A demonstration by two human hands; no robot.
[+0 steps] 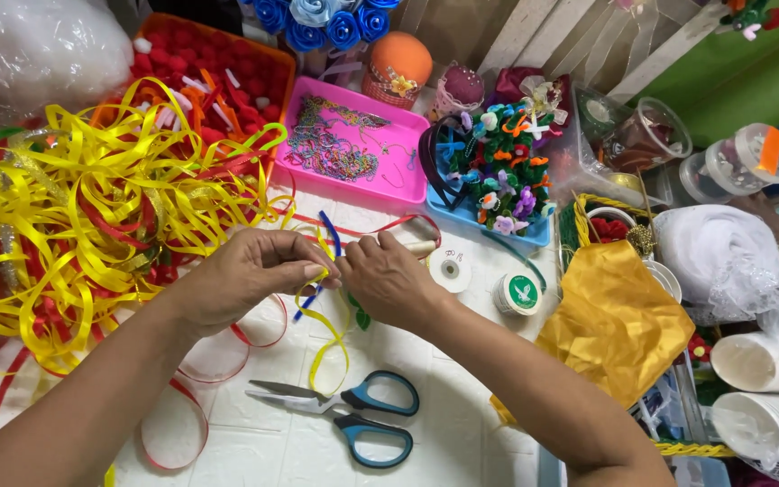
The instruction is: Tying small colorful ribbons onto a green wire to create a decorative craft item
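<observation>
Head view, one frame. Both hands meet at mid-frame over a white tiled work surface (462, 424).

Left hand (245, 275): comes in from the lower left, fingers curled, thumb and forefinger pinched shut on a short yellow ribbon strip (326, 338). The pinch point sits at the top of the strip, right where the two hands touch.

Right hand (389, 280): comes in from the lower right, knuckles up, fingers folded down onto the same spot. It appears closed on the ribbon and on a blue pipe cleaner (328, 236) that sticks up just above the fingers; the exact grip is hidden under the hand.

Yellow ribbon strip: hangs below both hands in a loose loop, its lower end nearly reaching the scissors (353, 417). The scissors lie flat in the lower centre, blue handles to the right, blades slightly apart, untouched by either hand.

Surroundings:
- Left half of frame: big tangled heap of yellow ribbons (83, 225), with red ribbon loops (218, 356) trailing out under the left wrist.
- Upper centre: pink tray (398, 185) holding metal chains.
- Right of that: blue tray (534, 236) packed with small craft flowers.
- Just right of the right hand: two small tape rolls (451, 269), one white, one green-labelled.
- Right of centre: gold fabric (615, 325), crumpled.
- Upper left: orange tray of red pompoms (200, 63).
</observation>
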